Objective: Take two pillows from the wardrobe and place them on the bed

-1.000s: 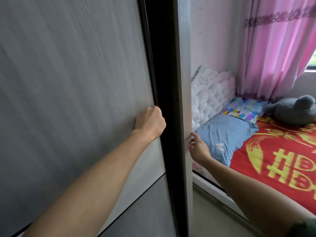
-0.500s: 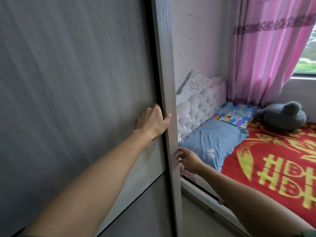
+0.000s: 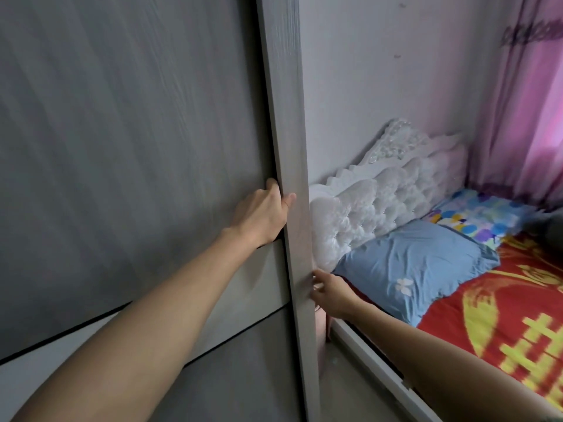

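The grey wood-grain wardrobe door [image 3: 128, 141] fills the left half of the view and sits against the pale upright frame post [image 3: 289, 147], with no gap showing. My left hand [image 3: 262, 214] lies on the door at that seam, fingers tucked toward the post and thumb on it. Lower down, my right hand [image 3: 330, 295] touches the post's right side with spread fingertips. On the bed [image 3: 499, 324], a blue pillow [image 3: 417, 269] and a colourful patterned pillow [image 3: 484, 216] lie against the white tufted headboard [image 3: 390, 196]. The wardrobe's inside is hidden.
A red cover with yellow characters lies over the bed. Pink curtains [image 3: 530, 111] hang at the far right, and a grey plush toy [image 3: 556, 229] shows at the frame's edge. A narrow strip of floor [image 3: 344, 382] runs between wardrobe and bed rail.
The dark gap beside the door has closed as the door slid right to the post. My left hand went from gripping the door edge to lying on the seam. The view swung left.
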The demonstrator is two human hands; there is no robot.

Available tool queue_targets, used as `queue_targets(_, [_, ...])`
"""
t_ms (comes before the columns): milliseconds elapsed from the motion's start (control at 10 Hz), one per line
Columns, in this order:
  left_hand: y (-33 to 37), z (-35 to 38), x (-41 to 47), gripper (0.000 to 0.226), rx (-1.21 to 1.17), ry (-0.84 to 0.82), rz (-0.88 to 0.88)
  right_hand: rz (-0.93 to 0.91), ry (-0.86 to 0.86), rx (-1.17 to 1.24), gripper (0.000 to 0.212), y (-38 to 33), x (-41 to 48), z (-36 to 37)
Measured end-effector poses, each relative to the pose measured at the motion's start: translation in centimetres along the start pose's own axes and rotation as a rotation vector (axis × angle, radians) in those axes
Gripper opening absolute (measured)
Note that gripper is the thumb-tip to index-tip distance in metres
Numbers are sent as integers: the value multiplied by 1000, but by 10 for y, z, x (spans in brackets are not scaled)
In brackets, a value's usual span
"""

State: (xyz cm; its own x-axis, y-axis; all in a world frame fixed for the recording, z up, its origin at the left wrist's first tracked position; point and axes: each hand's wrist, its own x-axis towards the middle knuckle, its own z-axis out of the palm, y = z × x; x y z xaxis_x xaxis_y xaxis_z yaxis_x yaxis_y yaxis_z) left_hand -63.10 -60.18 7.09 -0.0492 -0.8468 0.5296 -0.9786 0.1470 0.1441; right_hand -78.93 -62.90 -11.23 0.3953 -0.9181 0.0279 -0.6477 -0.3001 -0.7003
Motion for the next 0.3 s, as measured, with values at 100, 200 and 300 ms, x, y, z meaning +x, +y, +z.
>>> queue_targets(100, [6, -3, -3, 45, -6, -41, -52, -4, -19, -102, 31, -10, -10, -12])
queue_targets(200, [7, -1, -6, 46, -11, -32, -80, -100, 215, -149, 36, -36, -24, -50])
queue_targets(300, [5, 4, -9, 45, -6, 31, -118, -323, 585, 119, 28, -70, -43, -106])
